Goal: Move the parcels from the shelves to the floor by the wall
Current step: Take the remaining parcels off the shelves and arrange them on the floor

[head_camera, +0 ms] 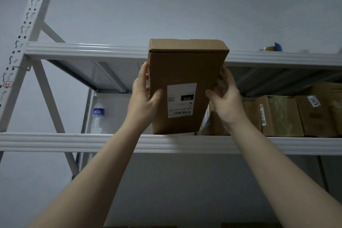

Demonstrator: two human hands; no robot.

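Dim white-walled room, grey metal shelf (55, 142). Clasping parcel (187, 68) upright between left grip (143, 98) and right grip (226, 100), both curled round its side edges, label facing out.

Dim, bluish indoor light, soft shadow under the upper shelf (111, 52), wide-angle bending at edges, mild blur.

shelf (55, 141) with parcels (283, 114), bottle (98, 114)
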